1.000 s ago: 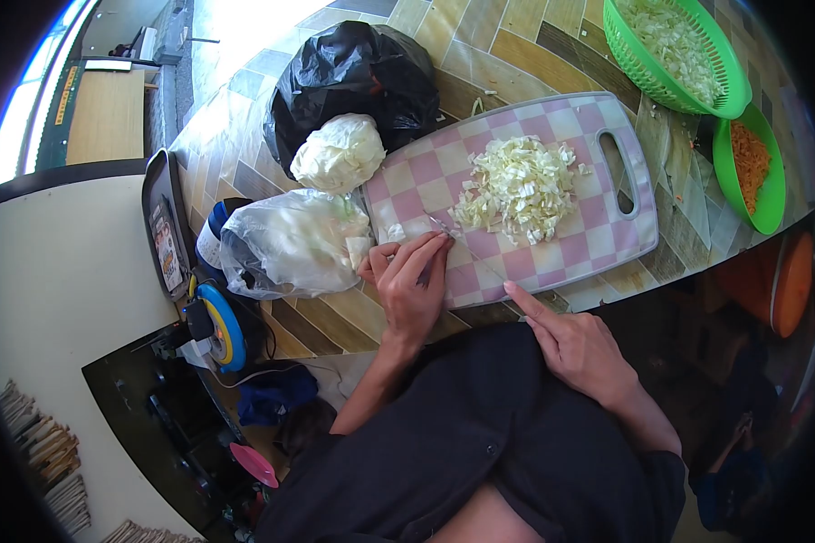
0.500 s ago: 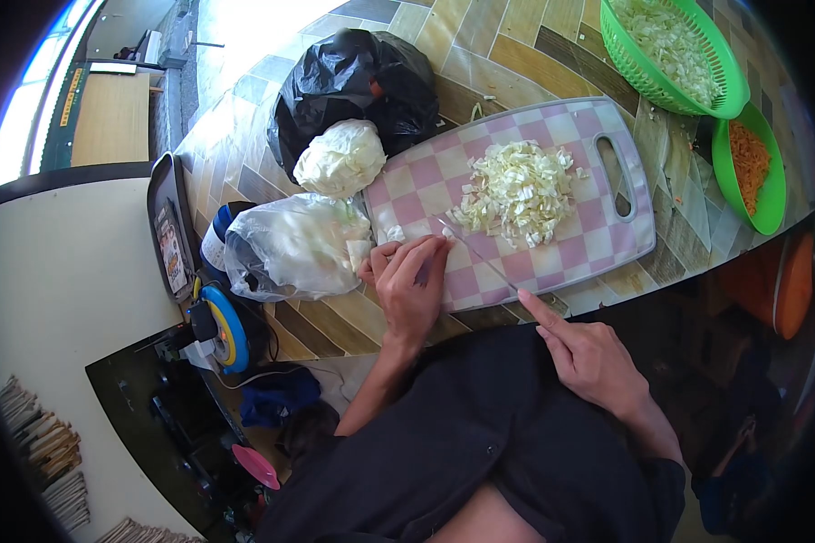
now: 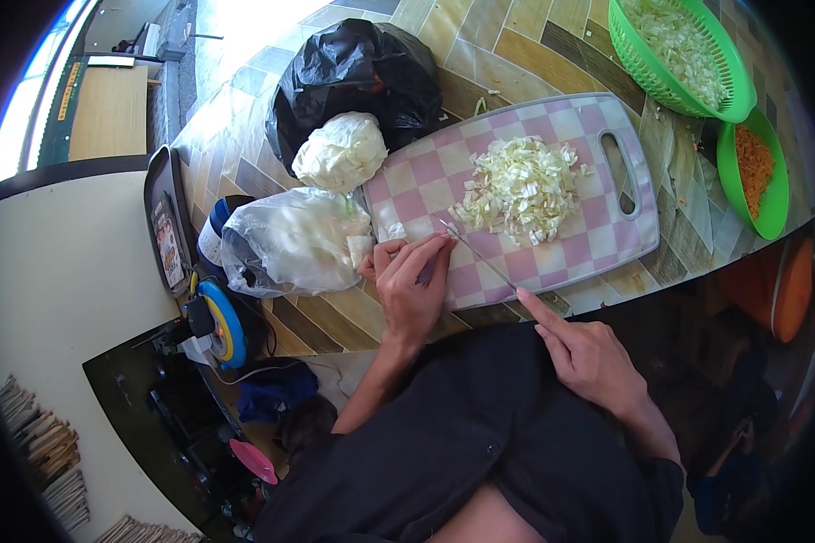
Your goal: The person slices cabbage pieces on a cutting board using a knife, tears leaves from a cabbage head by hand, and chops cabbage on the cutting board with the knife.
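Note:
A pink and white checkered cutting board (image 3: 598, 237) bears a pile of chopped cabbage (image 3: 522, 188). My right hand (image 3: 587, 355) is closed round a knife (image 3: 482, 257), forefinger stretched along it, the blade slanting up and left over the board. At the board's lower left, my left hand (image 3: 411, 285) has its fingertips pinched together beside the knife tip, on a small pale piece mostly hidden by the fingers. Small white bits (image 3: 393, 232) lie just above that hand. A whole cabbage (image 3: 340, 152) touches the board's left corner, and a clear plastic bag (image 3: 292, 242) with pale contents sits below it.
A black plastic bag (image 3: 358, 77) stands behind the cabbage. At the upper right are a green basket (image 3: 739, 90) of chopped cabbage and a green bowl (image 3: 773, 215) of shredded orange food. A dark tray (image 3: 158, 204) lies at the left, near a blue and yellow round object (image 3: 229, 326).
Compared with the earliest frame, the knife blade stands out more clearly and my right hand has shifted slightly right and down. My left hand has kept its place.

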`<state>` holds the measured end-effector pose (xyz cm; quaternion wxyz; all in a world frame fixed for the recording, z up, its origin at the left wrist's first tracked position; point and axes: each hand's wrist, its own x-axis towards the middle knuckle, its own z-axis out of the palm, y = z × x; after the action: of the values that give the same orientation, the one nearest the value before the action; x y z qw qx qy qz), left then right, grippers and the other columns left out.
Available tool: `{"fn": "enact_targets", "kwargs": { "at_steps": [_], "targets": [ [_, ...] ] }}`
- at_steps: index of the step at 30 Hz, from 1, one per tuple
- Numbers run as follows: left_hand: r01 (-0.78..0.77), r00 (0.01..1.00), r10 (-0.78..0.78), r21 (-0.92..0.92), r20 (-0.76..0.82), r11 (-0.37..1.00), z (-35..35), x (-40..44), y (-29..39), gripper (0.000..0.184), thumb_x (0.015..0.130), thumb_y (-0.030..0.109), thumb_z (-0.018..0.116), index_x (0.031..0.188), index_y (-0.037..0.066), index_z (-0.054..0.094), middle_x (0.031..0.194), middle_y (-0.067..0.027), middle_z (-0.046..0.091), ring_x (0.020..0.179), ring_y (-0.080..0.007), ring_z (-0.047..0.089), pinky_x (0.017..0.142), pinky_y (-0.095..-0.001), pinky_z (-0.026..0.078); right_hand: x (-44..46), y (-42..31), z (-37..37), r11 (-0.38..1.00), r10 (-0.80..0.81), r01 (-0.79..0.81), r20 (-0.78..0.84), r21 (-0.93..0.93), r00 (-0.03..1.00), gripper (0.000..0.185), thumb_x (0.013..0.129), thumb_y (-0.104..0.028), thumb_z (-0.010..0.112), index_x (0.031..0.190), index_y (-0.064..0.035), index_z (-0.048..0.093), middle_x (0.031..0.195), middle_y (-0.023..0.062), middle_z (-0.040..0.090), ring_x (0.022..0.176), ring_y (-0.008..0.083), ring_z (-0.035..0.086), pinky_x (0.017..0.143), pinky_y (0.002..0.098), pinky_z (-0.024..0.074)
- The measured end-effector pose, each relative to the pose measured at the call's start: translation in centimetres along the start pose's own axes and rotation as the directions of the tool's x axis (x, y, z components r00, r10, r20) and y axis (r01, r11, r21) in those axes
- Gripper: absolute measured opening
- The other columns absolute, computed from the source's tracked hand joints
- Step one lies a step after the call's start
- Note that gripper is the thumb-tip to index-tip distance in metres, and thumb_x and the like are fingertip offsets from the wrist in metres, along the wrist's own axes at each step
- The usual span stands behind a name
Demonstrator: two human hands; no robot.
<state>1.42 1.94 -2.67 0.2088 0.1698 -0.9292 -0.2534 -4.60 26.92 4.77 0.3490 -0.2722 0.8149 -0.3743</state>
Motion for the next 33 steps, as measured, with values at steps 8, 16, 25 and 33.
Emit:
{"fn": "enact_targets", "kwargs": {
  "at_steps": [8, 16, 25, 33],
  "targets": [
    [-0.016, 1.0, 0.016, 0.006, 0.011, 1.0, -0.2, 0.2, 0.2, 0.02, 0.082, 0.009, 0.088, 0.1, 0.013, 0.082, 0.1, 0.0022, 0.081, 0.092, -0.0163, 0.062, 0.096, -0.0338, 0.034, 0.3, -0.1, -0.2, 1.0, 0.026, -0.026, 0.029, -0.013, 0.999, 0.06, 0.105, -0.017, 0.058, 0.16, -0.0316, 0.043, 0.071, 0.0245, 0.065, 0.068, 0.0436, 0.068, 0.063, 0.0545, 0.0541],
    [0.017, 1.0, -0.017, 0.015, 0.007, 1.0, 0.2, 0.0, 0.1, 0.017, 0.083, 0.011, 0.087, 0.098, 0.014, 0.081, 0.095, 0.0026, 0.08, 0.091, -0.0172, 0.062, 0.096, -0.0343, 0.034, -0.5, 0.3, -0.3, 1.0, 0.01, -0.01, 0.016, -0.028, 1.0, 0.061, 0.104, -0.017, 0.059, 0.161, -0.03, 0.044, 0.065, 0.0222, 0.063, 0.063, 0.0411, 0.068, 0.061, 0.0526, 0.0542],
    [-0.001, 1.0, 0.001, -0.008, 0.003, 1.0, 0.5, 0.0, -0.5, 0.019, 0.081, 0.01, 0.086, 0.098, 0.014, 0.078, 0.094, 0.0033, 0.078, 0.09, -0.0186, 0.062, 0.093, -0.036, 0.033, 0.7, 0.2, 0.2, 1.0, 0.02, -0.019, 0.024, -0.024, 1.0, 0.06, 0.105, -0.017, 0.057, 0.161, -0.0306, 0.042, 0.066, 0.0232, 0.064, 0.065, 0.0437, 0.068, 0.061, 0.0558, 0.0541],
    [0.051, 0.999, -0.051, -0.014, -0.006, 0.999, 0.5, 0.0, -0.3, 0.015, 0.083, 0.014, 0.088, 0.095, 0.014, 0.081, 0.09, 0.0039, 0.077, 0.087, -0.0164, 0.06, 0.095, -0.0338, 0.034, 0.9, 0.7, 0.6, 0.999, -0.009, 0.009, -0.001, -0.039, 1.0, 0.059, 0.105, -0.019, 0.058, 0.161, -0.0318, 0.043, 0.065, 0.0237, 0.064, 0.064, 0.0442, 0.068, 0.061, 0.0568, 0.0543]
  ]
}}
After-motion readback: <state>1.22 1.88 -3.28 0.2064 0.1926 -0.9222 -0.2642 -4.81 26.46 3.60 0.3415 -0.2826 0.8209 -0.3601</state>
